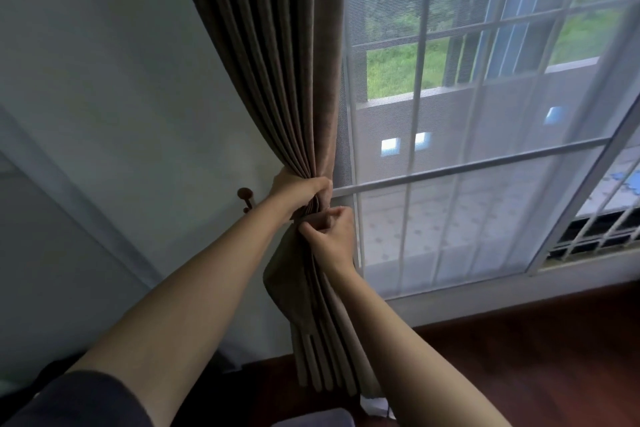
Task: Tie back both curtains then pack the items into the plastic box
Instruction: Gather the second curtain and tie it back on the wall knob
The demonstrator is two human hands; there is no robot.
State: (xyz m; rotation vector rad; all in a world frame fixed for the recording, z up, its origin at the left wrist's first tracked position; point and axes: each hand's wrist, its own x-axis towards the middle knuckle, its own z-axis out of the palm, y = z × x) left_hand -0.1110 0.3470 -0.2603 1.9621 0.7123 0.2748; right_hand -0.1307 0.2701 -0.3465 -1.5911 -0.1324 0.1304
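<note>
A brown pleated curtain (277,55) hangs at the left side of the window and is gathered into a tight bunch at its waist. My left hand (299,189) is wrapped around that bunch from the left. Just below it, my right hand (329,232) pinches a brown fabric tieback band (313,218) that lies across the front of the gathered folds. The lower curtain (318,329) falls loose to the floor. The second curtain, the plastic box and the items are out of sight.
A dark wooden hook knob (245,196) sticks out of the white wall just left of my left wrist. A sheer white curtain (485,135) covers the window to the right. Dark wooden floor (519,357) runs below the sill.
</note>
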